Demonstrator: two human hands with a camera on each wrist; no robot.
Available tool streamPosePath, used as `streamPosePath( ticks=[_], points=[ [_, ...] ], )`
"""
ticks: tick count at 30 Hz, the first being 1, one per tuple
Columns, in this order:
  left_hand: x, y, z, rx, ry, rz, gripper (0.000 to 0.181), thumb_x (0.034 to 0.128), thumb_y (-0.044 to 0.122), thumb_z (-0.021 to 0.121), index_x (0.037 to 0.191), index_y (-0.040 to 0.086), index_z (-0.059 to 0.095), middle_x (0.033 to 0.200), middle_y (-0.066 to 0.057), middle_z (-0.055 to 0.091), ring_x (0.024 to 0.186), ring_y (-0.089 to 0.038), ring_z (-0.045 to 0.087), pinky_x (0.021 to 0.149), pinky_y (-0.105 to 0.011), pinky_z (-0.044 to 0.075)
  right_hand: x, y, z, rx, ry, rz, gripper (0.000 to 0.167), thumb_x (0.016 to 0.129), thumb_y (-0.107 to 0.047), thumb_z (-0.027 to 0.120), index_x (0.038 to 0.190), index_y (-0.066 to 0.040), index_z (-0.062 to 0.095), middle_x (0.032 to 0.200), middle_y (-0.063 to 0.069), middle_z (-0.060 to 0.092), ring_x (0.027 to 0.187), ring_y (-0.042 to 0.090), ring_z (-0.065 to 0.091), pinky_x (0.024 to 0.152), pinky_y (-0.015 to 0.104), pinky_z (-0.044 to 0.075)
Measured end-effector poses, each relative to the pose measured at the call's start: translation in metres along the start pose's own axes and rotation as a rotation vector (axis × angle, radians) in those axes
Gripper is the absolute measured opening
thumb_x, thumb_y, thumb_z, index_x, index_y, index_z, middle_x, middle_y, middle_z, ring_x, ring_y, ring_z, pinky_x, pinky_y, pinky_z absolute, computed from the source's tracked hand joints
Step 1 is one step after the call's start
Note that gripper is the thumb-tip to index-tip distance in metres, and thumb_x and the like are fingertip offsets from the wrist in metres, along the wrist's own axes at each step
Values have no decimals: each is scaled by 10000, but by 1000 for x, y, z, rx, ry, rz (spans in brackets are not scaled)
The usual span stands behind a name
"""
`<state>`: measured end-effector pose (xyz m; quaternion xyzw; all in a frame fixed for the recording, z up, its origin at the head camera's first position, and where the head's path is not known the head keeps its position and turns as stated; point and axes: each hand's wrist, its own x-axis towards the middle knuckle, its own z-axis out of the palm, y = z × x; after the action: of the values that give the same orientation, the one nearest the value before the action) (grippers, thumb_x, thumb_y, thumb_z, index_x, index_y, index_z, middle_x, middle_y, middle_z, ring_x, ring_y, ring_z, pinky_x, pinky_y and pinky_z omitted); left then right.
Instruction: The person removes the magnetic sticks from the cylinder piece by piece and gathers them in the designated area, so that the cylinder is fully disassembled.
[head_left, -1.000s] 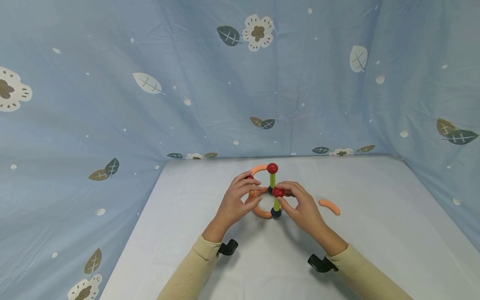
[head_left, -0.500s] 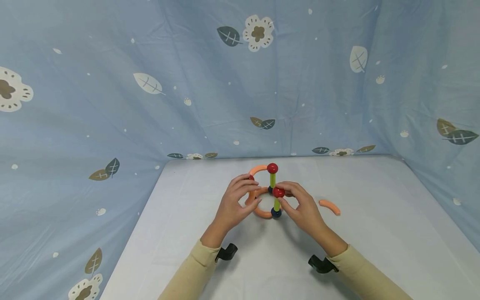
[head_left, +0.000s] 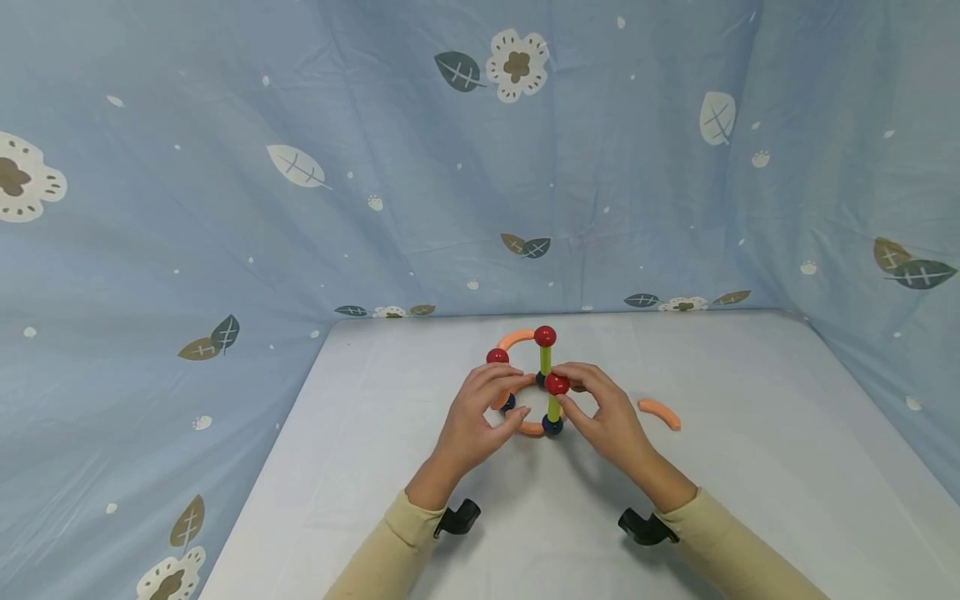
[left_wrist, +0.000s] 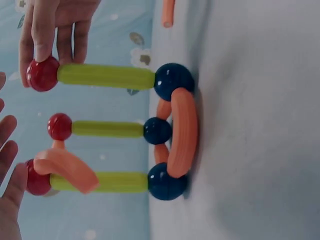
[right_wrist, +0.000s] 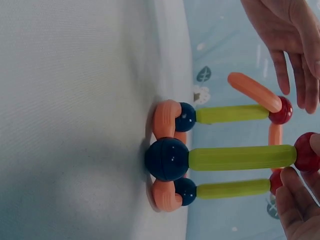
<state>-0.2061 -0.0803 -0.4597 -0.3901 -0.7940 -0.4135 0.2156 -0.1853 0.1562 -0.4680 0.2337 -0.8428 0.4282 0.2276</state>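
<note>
A frame of magnetic balls and rods stands on the table. Navy balls (right_wrist: 166, 159) and curved orange rods (left_wrist: 183, 134) form its base ring. Straight green rods (left_wrist: 106, 76) rise from the base to red balls (head_left: 545, 336). My right hand (head_left: 611, 417) pinches the near red ball (head_left: 557, 384) between thumb and fingertips. Beside the left red ball (head_left: 497, 357) my left hand (head_left: 476, 425) has its fingers spread, holding nothing. From that ball a curved orange rod (right_wrist: 254, 92) sticks out with one end free. Another curved rod (head_left: 516, 338) links the left and back red balls.
A loose curved orange rod (head_left: 660, 414) lies on the white table (head_left: 757, 433), right of the frame. A blue patterned curtain (head_left: 420, 208) hangs behind and beside the table. Each wrist wears a black camera mount (head_left: 459, 517).
My left hand has drawn back a little toward me, uncovering the left red ball and a navy ball below it. My right hand stays on the near red ball.
</note>
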Motion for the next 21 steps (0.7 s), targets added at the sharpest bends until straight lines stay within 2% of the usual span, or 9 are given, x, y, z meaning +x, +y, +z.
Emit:
streamPosePath(
  ticks=[5,9,12,16,21],
  points=[
    [-4,4,6,8,-9,-19,446,928,196,757,1358,171,642,1325,5,643,1258,-181,540,1052,-390,476,1,0,-1,4,-4,-2,462,905,-32,764,1339,-126,638,1310,19,635,1124,183,620,934,321,545],
    [-8,7,12,12,-26,-63,474,933,206,759,1383,165,617,1376,3,626,1290,-180,546,1097,-420,454,2,0,-1,0,-7,4,445,912,-46,760,1333,-127,641,1301,12,641,1105,174,625,918,340,554],
    [-10,8,17,-14,-43,-120,488,939,201,756,1400,165,601,1408,1,606,1252,-159,576,1063,-415,488,2,-1,-1,2,-9,9,435,918,-56,757,1332,-123,642,1296,10,644,1092,168,627,911,328,552],
    [-14,9,22,-65,-59,-188,486,943,177,753,1399,119,598,1447,4,572,1184,-143,612,969,-347,549,2,-1,-1,5,-8,13,432,921,-61,756,1334,-117,642,1293,12,645,1086,168,629,910,310,548],
    [-16,10,29,-108,-69,-221,482,936,125,755,1387,57,596,1489,-17,533,1227,-166,612,1000,-317,530,2,0,-1,1,-7,12,441,919,-61,758,1340,-119,639,1291,15,645,1079,169,632,906,312,549]
  ],
)
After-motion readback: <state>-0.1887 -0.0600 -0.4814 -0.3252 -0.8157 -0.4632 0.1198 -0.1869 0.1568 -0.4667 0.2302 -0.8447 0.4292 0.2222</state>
